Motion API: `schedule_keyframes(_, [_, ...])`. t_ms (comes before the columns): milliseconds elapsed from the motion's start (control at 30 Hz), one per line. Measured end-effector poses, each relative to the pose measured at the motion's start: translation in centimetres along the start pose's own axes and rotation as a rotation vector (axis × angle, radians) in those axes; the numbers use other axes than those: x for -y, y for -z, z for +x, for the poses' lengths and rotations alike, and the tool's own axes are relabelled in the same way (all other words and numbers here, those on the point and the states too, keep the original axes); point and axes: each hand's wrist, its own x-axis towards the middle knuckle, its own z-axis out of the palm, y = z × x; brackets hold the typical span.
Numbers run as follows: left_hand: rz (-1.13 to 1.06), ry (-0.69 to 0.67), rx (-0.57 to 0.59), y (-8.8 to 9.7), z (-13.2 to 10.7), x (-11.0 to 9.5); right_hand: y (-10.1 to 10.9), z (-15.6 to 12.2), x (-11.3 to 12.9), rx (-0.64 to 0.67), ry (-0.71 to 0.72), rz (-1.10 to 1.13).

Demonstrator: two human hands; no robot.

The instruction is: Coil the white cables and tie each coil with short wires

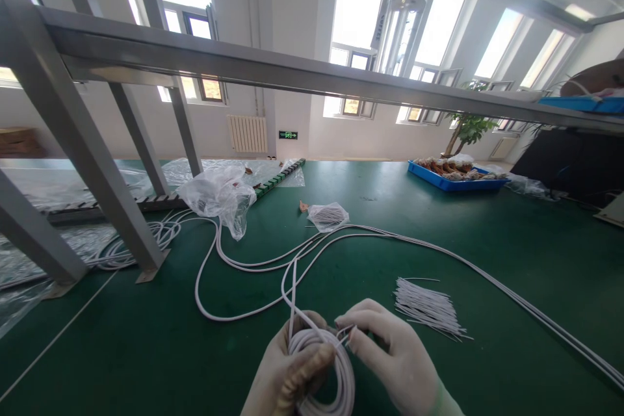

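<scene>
My left hand (pixel 287 374), in a pale glove, is closed around a coil of white cable (pixel 336 370) at the bottom middle. My right hand (pixel 392 354), also gloved, pinches a thin white tie at the coil's top edge. The cable runs on from the coil in long loose loops (pixel 253 263) across the green table (pixel 487 253). A bundle of short white twist ties (pixel 426 305) lies just right of my right hand.
A small clear bag of ties (pixel 327 214) and a crumpled plastic bag (pixel 219 194) lie farther back. A blue tray (pixel 455 179) of parts sits at the far right. Grey metal frame legs (pixel 92 162) stand at left, with more cable (pixel 141 240) at their feet.
</scene>
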Motion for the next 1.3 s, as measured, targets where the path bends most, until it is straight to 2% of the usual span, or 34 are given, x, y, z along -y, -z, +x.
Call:
schedule_keyframes(100, [0.042,-0.004,-0.041,0.3,0.3,0.1,-0.2,-0.2,0.2,-0.015,0.130,-0.037])
schedule_keyframes(233, [0.093,0.040,-0.121,0.5,0.8,-0.3,-0.7,0.0,0.1,-0.038,0.443,-0.290])
schedule_keyframes(300, [0.076,0.059,-0.137,0.5,0.8,-0.4,-0.5,0.2,0.2,-0.031,0.513,-0.349])
schedule_keyframes(367, [0.035,0.035,-0.122,0.2,0.4,-0.5,0.3,0.4,0.3,-0.027,0.456,-0.257])
schedule_keyframes(433, [0.011,0.005,-0.105,-0.3,-0.1,-0.6,1.3,0.5,0.5,-0.057,0.322,-0.108])
schedule_keyframes(500, [-0.005,-0.006,-0.095,-0.7,-0.6,-0.6,2.1,0.5,0.5,-0.064,0.229,-0.064])
schedule_keyframes(567, [-0.015,-0.024,-0.101,-1.0,-0.8,-0.5,2.5,0.4,0.4,-0.004,0.254,-0.137])
schedule_keyframes(667, [-0.002,-0.029,-0.095,-1.3,-1.0,-0.5,2.4,0.5,0.2,0.084,0.371,-0.289])
schedule_keyframes(833, [0.109,-0.015,-0.107,-2.4,-2.1,-1.8,2.6,1.4,0.4,0.171,0.508,-0.400])
schedule_keyframes(900, [0.153,-0.012,-0.104,-2.8,-2.8,-2.4,2.7,1.6,0.6,0.195,0.475,-0.357])
schedule_keyframes(967, [0.196,0.016,-0.078,-3.0,-3.1,-2.9,2.6,1.6,0.9,0.196,0.378,-0.284])
schedule_keyframes(1033, [0.203,0.035,-0.055,-2.9,-3.1,-3.1,2.3,1.5,1.0,0.199,0.286,-0.218])
schedule_keyframes(1100, [0.186,0.061,-0.051,-2.7,-2.9,-3.1,2.1,1.5,1.0,0.197,0.257,-0.195])
schedule_keyframes(1167, [0.163,0.090,-0.061,-2.5,-2.5,-3.1,2.2,1.6,0.8,0.194,0.328,-0.217])
schedule_keyframes(1300, [0.169,0.117,-0.066,-2.6,-2.7,-3.2,3.2,2.1,0.9,0.222,0.583,-0.343])
